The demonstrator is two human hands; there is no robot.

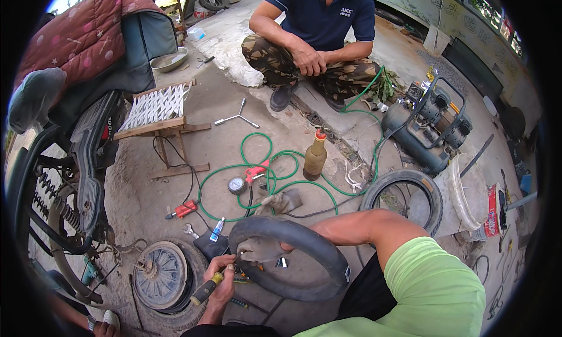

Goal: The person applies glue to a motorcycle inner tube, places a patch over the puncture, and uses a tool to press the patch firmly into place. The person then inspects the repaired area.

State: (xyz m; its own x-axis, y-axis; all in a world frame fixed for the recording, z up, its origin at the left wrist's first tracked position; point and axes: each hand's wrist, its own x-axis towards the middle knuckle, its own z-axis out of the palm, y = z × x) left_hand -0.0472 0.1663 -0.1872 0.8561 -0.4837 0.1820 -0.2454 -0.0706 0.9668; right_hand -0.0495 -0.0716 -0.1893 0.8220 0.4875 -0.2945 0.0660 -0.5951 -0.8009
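Observation:
A thick, smooth black tyre stands tilted in front of me. My right hand, in a grey work glove, reaches into its opening, with the fingers curled against the left inner side. My bare left hand grips a screwdriver-like tool by its black and yellow handle at the tyre's left edge; its tip is hidden. A spoked-pattern wheel with a tyre round it lies left of my hands. Beyond the tyre are a blue and white tube, a spanner and a loose grey glove.
A green hose loops over the ground to an air compressor. A brown bottle, pressure gauge, another tyre and white bucket stand around. A person sits opposite; another's hand shows lower left.

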